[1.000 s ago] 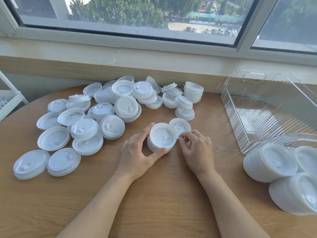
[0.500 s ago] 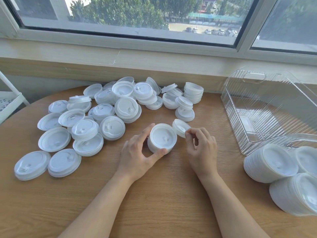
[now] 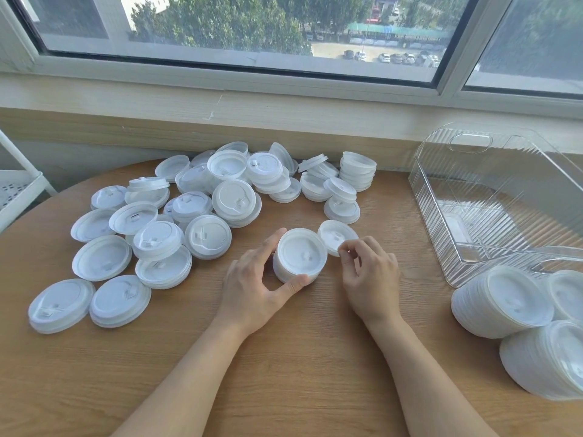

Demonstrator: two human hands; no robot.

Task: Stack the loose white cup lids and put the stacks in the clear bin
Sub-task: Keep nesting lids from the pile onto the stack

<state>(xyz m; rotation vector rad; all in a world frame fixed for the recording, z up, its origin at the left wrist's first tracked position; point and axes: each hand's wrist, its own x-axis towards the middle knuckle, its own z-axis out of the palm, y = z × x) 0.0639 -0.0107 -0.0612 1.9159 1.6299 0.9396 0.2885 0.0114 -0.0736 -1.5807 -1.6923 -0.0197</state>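
Observation:
A short stack of white lids (image 3: pixel 299 255) stands on the wooden table (image 3: pixel 284 357) at the centre. My left hand (image 3: pixel 257 285) grips it between thumb and forefinger. My right hand (image 3: pixel 369 272) pinches the near edge of a single white lid (image 3: pixel 334 236), which is tilted up just right of the stack. Several loose white lids (image 3: pixel 176 228) lie scattered and overlapping to the left and behind. The clear bin (image 3: pixel 492 212) stands at the right with nothing in it.
Three tall stacks of lids (image 3: pixel 501 302) lie on their sides at the right, in front of the bin. A window sill and wall run along the table's far edge. A white rack (image 3: pixel 19 190) stands at the far left.
My right hand has taken the single lid by its edge and tipped it up off the table. My left hand has stayed on the stack.

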